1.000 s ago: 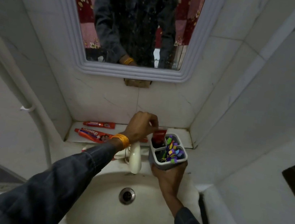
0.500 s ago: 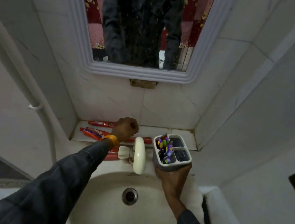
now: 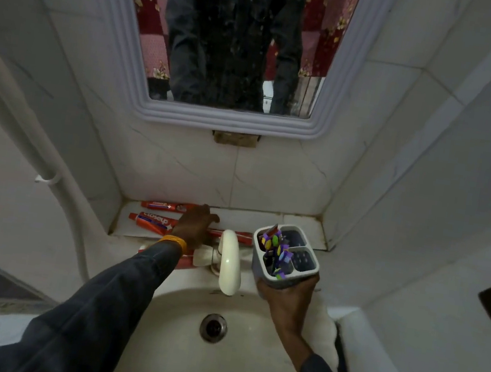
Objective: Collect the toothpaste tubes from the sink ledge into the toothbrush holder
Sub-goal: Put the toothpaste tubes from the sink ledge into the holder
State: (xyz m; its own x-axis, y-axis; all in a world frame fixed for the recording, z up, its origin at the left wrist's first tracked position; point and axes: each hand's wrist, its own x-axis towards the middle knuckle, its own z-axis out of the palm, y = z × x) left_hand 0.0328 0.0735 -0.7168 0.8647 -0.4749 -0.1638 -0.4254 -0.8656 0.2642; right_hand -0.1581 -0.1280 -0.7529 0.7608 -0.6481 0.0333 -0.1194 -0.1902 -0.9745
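Observation:
My right hand (image 3: 285,295) holds the grey toothbrush holder (image 3: 306,259) from below, to the right of the tap. The holder has colourful toothbrushes and one red toothpaste tube (image 3: 271,230) in its compartments. My left hand (image 3: 196,226) lies on the ledge, fingers spread over a red tube (image 3: 241,237) that runs behind the tap. Two more red tubes lie to the left, one against the wall (image 3: 161,205) and one nearer (image 3: 152,221). Another red tube (image 3: 184,261) lies by the tap handle, partly under my sleeve.
The white tap (image 3: 228,265) stands between my hands, its spout over the basin (image 3: 171,348) with its drain (image 3: 213,328). A tiled ledge (image 3: 301,225) sits under the mirror (image 3: 243,37). A white pipe (image 3: 50,177) runs down the left wall.
My left hand left the holder after putting a red tube into it, moved left to the ledge and now spreads over another tube. The holder stays in my right hand.

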